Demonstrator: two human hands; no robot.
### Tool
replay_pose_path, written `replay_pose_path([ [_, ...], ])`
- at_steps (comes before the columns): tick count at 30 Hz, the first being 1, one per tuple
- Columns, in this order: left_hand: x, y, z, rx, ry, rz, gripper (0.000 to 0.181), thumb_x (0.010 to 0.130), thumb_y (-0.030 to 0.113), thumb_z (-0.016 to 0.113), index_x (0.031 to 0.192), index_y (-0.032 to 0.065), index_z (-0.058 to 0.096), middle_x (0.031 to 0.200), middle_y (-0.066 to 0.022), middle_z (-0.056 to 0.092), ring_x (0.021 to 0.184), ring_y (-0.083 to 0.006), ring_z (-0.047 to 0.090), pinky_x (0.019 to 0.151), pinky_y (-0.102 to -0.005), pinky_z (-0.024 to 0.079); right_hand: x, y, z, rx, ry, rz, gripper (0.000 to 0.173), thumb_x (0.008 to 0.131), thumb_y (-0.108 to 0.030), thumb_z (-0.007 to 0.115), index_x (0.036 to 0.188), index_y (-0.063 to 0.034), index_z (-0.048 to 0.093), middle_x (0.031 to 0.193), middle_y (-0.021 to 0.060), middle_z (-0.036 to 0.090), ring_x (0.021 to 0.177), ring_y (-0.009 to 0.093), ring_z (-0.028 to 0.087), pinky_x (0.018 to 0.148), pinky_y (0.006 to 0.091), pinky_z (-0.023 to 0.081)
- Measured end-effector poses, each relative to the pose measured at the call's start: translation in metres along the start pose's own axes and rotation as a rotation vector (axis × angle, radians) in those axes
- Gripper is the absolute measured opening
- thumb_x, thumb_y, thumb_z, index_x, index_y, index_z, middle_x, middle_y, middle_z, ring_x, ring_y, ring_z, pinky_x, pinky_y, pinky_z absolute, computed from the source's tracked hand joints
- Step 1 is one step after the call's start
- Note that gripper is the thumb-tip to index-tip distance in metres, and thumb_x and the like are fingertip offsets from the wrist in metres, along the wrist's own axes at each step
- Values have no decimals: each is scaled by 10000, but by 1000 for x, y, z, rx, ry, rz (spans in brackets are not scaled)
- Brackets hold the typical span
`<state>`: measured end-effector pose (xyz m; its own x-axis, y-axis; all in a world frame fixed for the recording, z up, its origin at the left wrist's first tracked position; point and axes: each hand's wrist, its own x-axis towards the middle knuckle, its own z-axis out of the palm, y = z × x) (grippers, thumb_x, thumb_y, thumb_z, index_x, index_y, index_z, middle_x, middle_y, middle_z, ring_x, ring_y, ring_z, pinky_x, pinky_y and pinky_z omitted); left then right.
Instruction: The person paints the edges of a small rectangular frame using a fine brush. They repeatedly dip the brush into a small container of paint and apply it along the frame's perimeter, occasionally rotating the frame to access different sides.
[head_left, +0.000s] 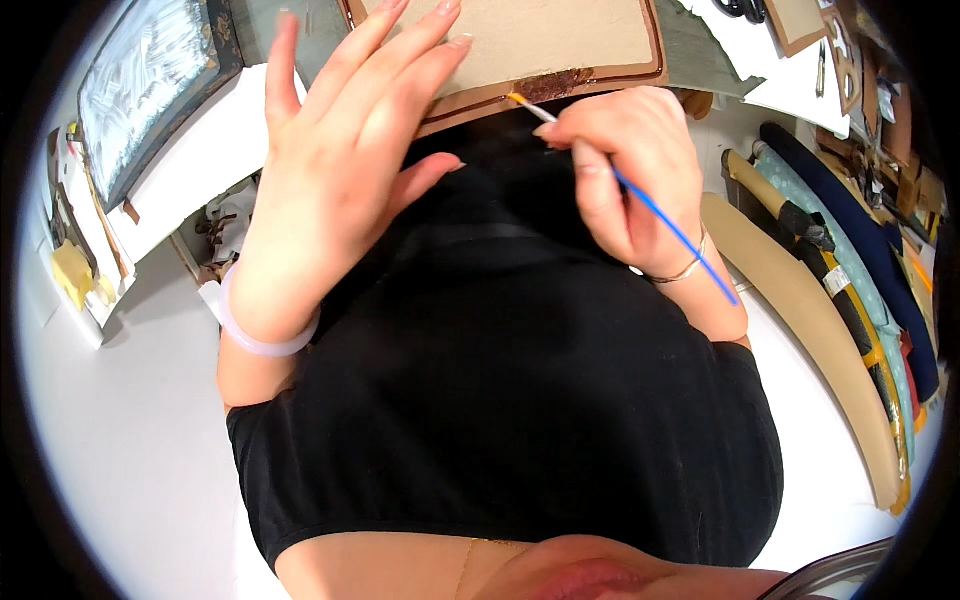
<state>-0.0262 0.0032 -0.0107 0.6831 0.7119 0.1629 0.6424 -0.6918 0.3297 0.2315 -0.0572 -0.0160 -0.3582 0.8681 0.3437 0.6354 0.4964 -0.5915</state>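
Observation:
My right hand (637, 169) pinches a thin paintbrush with a blue handle (675, 234) near its metal ferrule. The brush's orange-yellow tip rests at the near edge of a flat beige panel (555, 37) with a brown border. Along that border runs a dark brown line, and a glossy, darker brown patch (553, 84) lies just right of the tip. Over the panel's left part, my left hand (337, 157) is spread, fingers apart and holding nothing. Whether its fingertips touch the panel I cannot tell. The panel's far edge is outside the view.
At the upper left stands a dark-edged block (150, 82) with a white-streaked face. A yellow sponge-like piece (71, 274) lies below it. Several rolls of material, including a tan roll (806, 337) and a navy roll (847, 232), lean at the right. Brown pieces (799, 22) lie upper right.

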Motion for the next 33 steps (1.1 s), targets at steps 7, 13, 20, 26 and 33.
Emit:
replay_pose_path([
  [7,1,-15,-5,11,-110,64,783,752,86,869,1483,105,589,1448,-71,679,1435,-235,583,1295,-621,222,11,-4,21,-32,-89,-83,213,838,-60,726,1046,-100,712,939,32,716,864,256,698,874,393,488],
  [13,5,-14,-10,-3,-103,49,629,823,73,799,1425,39,618,1397,-89,696,1402,-252,614,1282,-665,243,11,-5,15,41,-150,13,153,870,-60,698,1016,-92,727,906,49,715,861,265,696,852,397,485],
  [20,1,-21,-2,-1,-105,42,919,680,38,896,1535,179,589,1452,-54,687,1454,-189,574,1317,-611,190,8,-6,8,59,-96,66,87,931,-86,685,1001,-81,736,926,66,734,888,292,703,880,406,492],
  [26,1,-22,-1,-21,-97,54,920,674,35,894,1532,167,590,1449,-50,688,1451,-192,577,1317,-610,192,7,-3,6,60,-93,118,99,957,-86,645,1000,-84,734,903,78,723,867,295,696,874,403,501],
  [33,-3,-19,-3,-9,-106,51,875,707,51,886,1525,157,593,1460,-47,682,1453,-198,574,1314,-627,192,7,-7,2,65,-114,146,85,946,-67,648,985,-78,723,884,82,707,859,306,682,861,417,504],
])
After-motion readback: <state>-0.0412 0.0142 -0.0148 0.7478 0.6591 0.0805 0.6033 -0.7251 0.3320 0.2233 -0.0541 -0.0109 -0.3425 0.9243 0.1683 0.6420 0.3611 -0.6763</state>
